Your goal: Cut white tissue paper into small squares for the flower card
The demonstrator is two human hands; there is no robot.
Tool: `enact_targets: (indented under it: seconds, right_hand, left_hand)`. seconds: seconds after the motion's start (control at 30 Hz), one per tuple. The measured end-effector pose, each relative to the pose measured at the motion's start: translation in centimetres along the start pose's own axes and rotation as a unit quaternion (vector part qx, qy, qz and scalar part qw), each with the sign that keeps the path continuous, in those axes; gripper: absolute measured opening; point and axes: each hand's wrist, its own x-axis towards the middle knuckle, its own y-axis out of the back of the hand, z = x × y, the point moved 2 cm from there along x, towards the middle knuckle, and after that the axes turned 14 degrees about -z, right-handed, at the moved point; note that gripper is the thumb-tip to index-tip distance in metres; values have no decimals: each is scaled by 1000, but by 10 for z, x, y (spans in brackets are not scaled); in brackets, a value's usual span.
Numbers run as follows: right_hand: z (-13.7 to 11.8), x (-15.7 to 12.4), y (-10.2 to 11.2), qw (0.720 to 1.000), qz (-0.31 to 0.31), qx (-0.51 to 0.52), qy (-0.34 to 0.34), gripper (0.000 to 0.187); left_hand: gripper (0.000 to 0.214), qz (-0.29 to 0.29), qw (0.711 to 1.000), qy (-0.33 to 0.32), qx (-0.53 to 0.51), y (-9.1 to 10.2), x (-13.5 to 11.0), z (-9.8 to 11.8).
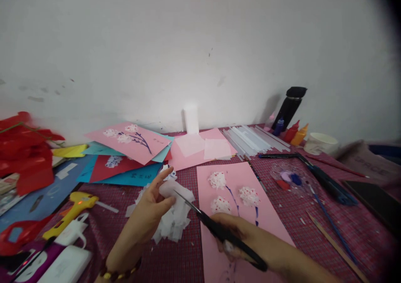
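A small folded piece of white tissue paper [167, 189] sits pinched between the left hand's [147, 216] thumb and fingertips, above a heap of white tissue scraps [173, 222]. Black-handled scissors [219, 230], gripped by the right hand [238, 237], touch the paper's right edge, blades nearly closed. A pink card with tissue flowers [266, 216] lies beneath that hand.

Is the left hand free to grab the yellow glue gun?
Probably not right away: the left hand is pinching white tissue paper. The yellow glue gun lies uncovered just to its left, with nothing in between.
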Motion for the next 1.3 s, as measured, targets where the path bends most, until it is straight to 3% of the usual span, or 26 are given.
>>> enact_targets:
  seconds: [0.13,0.4,0.77,0.87,1.0,1.1,1.3]
  right_hand:
    - [-2,3,-4,1000,5,21,5,62]
    - [-1,4,-5,999,39,18,-13,41]
    - [-2,4,-6,998,48,30,-21,42]
    - [-4,3,-7,998,52,18,-16,46]
    - [-4,3,-8,998,59,10,-13,46]
    - [-1,3,-7,998,68,5,-17,42]
    - [-3,3,-6,998,50,22,-24,46]
  left_hand:
    - [83,22,999,3,-30,-7,2,-2]
    - [85,14,998,16,-52,-15,2,-3]
    - [84,17,997,20,-69,-17,3,-2]
    - [76,31,996,11,-80,-14,3,-1]
    - [46,78,990,25,-112,-5,6,-3]
    - [33,69,990,43,-119,2,9,-7]
    - [24,62,992,5,-106,4,9,-11]
